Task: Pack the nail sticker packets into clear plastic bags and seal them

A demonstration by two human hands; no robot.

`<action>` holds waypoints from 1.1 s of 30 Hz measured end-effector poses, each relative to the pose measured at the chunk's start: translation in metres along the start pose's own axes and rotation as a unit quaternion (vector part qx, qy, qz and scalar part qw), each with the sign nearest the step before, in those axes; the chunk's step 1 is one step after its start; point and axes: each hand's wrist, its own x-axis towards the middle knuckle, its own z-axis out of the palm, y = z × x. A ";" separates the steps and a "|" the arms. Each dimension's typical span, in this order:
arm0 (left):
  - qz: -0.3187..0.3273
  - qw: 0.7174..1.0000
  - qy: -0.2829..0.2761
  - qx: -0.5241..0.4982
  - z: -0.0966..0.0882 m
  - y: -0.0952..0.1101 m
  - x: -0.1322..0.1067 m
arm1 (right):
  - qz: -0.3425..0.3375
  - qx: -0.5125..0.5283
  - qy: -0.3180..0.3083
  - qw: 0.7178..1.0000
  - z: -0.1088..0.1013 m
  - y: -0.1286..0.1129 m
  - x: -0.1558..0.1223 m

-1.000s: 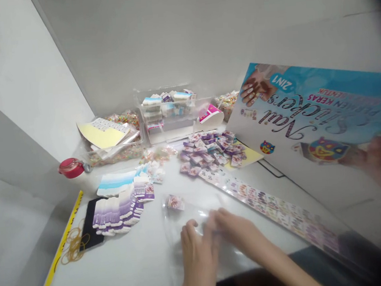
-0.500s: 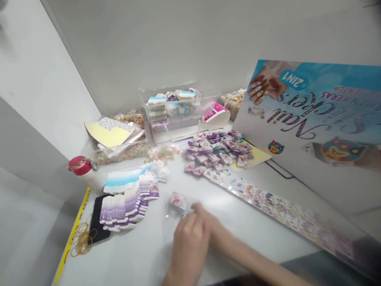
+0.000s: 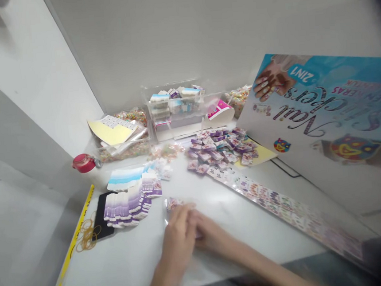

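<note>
Clear plastic bin (image 3: 124,146) at left held loose multicoloured pieces and a yellow-backed sheet (image 3: 111,131); clear box (image 3: 175,117) beside it held stacked blue-and-white packets (image 3: 160,97). Left hand (image 3: 177,242) and right hand (image 3: 210,234) were together on the table (image 3: 98,275), fingers closed on a clear plastic bag (image 3: 167,212). Its small printed packet (image 3: 175,202) showed just past the left fingertips, the remainder hidden beneath them. Whether the fingers clamped the packet itself could not be determined. Purple packets (image 3: 217,149) lay piled beyond the hands; a glossy sticker strip (image 3: 283,210) ran to their right, its print blurred
</note>
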 end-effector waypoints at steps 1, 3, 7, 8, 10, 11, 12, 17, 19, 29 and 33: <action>-0.010 0.999 0.038 -0.009 -0.005 -0.010 0.005 | -0.004 -0.006 0.000 1.000 0.001 0.001 0.001; -0.027 0.995 0.093 -0.018 -0.013 -0.032 0.018 | -0.008 -0.020 0.010 1.000 0.002 0.003 0.001; -0.057 0.996 0.037 -0.049 -0.020 -0.072 0.040 | 0.044 -0.032 0.048 0.997 0.010 0.009 0.003; -0.063 0.996 0.021 -0.054 -0.019 -0.078 0.042 | 0.064 -0.031 0.055 0.996 0.013 0.009 0.004; -0.067 0.996 0.011 -0.056 -0.017 -0.085 0.044 | 0.088 -0.032 0.072 0.993 0.018 0.010 0.010; -0.068 0.996 0.010 -0.056 -0.016 -0.086 0.043 | 0.087 -0.034 0.083 0.992 0.020 0.009 0.013; -0.068 0.996 0.013 -0.055 -0.015 -0.087 0.041 | 0.078 -0.038 0.094 0.992 0.022 0.008 0.016; -0.069 0.996 0.030 -0.051 -0.011 -0.089 0.033 | 0.006 -0.048 0.120 0.992 0.020 0.001 0.019; -0.073 0.995 0.036 -0.053 -0.009 -0.090 0.031 | -0.004 -0.037 0.120 0.992 0.016 0.000 0.012; -0.148 0.958 0.028 -0.245 0.016 -0.087 0.015 | 0.067 0.019 0.102 0.992 0.010 -0.004 0.011; -0.147 0.956 0.036 -0.250 0.014 -0.086 0.006 | 0.043 0.008 0.068 0.997 0.010 -0.003 0.017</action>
